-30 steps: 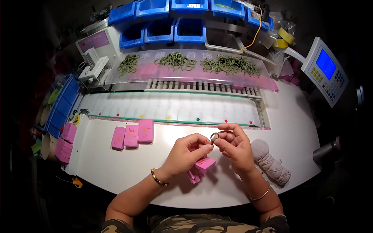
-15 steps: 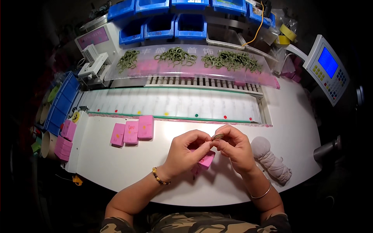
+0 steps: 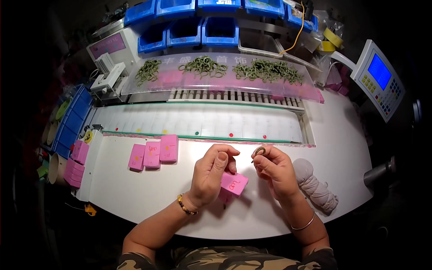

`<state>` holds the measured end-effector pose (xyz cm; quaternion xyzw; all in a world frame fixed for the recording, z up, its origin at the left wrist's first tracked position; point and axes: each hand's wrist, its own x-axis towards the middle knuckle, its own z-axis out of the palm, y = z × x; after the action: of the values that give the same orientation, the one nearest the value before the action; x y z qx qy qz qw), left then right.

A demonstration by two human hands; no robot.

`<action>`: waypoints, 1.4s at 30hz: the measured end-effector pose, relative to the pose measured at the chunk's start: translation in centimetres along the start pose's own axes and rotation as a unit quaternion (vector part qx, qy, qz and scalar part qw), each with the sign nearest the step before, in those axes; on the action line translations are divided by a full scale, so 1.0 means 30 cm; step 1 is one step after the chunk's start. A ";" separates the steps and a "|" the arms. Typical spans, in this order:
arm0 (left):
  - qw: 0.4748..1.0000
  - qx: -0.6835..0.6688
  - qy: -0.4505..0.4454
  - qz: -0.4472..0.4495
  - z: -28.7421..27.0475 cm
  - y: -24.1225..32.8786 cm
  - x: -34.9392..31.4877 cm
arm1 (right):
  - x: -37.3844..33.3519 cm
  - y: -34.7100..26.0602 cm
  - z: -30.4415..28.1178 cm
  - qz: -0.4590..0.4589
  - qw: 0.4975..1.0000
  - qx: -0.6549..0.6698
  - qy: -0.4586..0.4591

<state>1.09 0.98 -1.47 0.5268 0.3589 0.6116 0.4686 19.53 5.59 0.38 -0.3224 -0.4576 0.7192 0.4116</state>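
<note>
Left hand (image 3: 208,174) and right hand (image 3: 276,173) have separated since the earlier frame. Right pinches a ring (image 3: 260,151) above the white desk (image 3: 148,202); left curls against a pink block (image 3: 235,184), grip undeterminable. Desk surface spans three pink blocks (image 3: 153,154) leftward to cloth bundle (image 3: 310,182) rightward; forearms cross its curved front edge.

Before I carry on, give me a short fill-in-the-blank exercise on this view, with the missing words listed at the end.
1. The hand pinching the dark ring in its fingers is the person's ____ one.
2. The beaded bracelet is worn on the person's ____ wrist.
3. On the white table, the row of pink blocks to the left of the left hand counts ____ blocks.
4. The lit screen at the far right glows ____.

Missing words: right; left; three; blue.
</note>
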 end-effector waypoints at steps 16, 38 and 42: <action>0.962 -0.120 -0.098 -0.225 -0.017 0.012 0.025 | 0.017 0.027 -0.019 0.033 0.998 -0.001 -0.061; 0.969 0.229 0.070 -0.055 -0.386 0.346 0.249 | 0.014 0.015 0.000 0.048 0.997 -0.043 0.048; 0.943 0.310 0.119 0.026 -0.399 0.364 0.216 | 0.016 0.022 0.003 0.051 0.997 -0.046 0.041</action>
<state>-12.82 4.49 8.48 0.5788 0.5702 0.5402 0.2193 19.03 5.83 -0.24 -0.3933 -0.4561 0.7032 0.3779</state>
